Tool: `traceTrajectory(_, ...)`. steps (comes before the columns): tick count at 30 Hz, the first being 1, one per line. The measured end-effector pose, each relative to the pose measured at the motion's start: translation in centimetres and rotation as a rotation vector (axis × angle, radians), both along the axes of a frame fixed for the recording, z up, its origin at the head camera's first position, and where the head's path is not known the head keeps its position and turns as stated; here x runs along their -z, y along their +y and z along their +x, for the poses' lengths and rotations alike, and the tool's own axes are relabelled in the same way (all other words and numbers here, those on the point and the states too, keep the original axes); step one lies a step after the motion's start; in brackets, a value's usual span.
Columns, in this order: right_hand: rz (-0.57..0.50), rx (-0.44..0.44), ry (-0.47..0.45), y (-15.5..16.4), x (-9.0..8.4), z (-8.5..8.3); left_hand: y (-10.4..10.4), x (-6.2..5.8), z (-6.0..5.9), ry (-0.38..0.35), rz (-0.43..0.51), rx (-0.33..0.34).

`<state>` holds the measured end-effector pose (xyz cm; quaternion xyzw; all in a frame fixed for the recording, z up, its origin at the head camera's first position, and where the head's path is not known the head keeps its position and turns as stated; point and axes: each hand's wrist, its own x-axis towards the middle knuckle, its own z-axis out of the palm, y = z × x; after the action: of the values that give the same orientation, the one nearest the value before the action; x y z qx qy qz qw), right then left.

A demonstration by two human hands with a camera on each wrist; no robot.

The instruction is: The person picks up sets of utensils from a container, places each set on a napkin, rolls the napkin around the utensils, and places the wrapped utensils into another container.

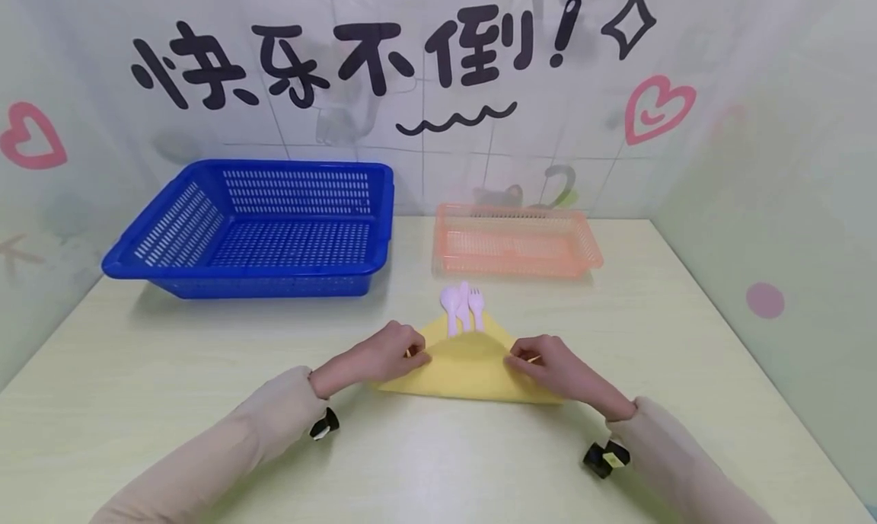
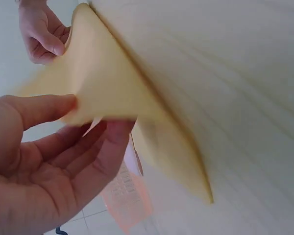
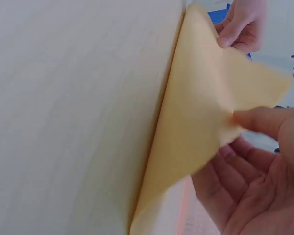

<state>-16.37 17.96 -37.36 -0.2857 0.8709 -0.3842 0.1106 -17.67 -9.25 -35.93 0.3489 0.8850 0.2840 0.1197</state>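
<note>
A yellow napkin point(image 1: 473, 375) lies on the table, its near part folded up and over. From under the raised flap stick out the tops of a pink spoon point(image 1: 450, 299), a knife point(image 1: 464, 295) and a fork point(image 1: 476, 301); the flap hides their lower ends. My left hand point(image 1: 393, 353) pinches the flap's left edge between thumb and fingers. On the other side, my right hand point(image 1: 548, 364) pinches the right edge the same way. Both wrist views show the lifted flap point(image 2: 108, 73) standing off the table, with its fold line low along the tabletop.
A large blue basket point(image 1: 274, 284) stands at the back left of the table. Behind the cutlery, at the back right, is a shallow pink basket point(image 1: 517, 265). A printed curtain point(image 1: 425, 128) with lettering closes off the back and sides.
</note>
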Motion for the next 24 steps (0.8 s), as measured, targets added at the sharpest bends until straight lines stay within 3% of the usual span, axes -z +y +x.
traceTrajectory(7, 0.039, 0.108, -0.072, -0.2, 0.3, -0.5, 0.7, 0.1, -0.4, -0.066, -0.103, -0.098)
traceTrajectory(14, 0.049, 0.167, -0.227, -0.3, 0.1, -1.0, 1.2, 0.1, -0.6, -0.047, -0.124, -0.166)
traceTrajectory(18, 0.032, 0.158, -0.218, -0.4, 0.0, -1.2, 1.4, 0.3, -0.8, -0.032, -0.149, -0.205)
traceTrajectory(21, 0.039, 0.165, -0.196, -0.6, 0.1, -1.4, 1.8, 0.3, -0.5, 0.042, -0.198, -0.229)
traceTrajectory(24, 0.054, 0.184, -0.192, -0.7, 0.3, -1.7, 2.4, 0.2, 0.4, 0.219, -0.294, -0.194)
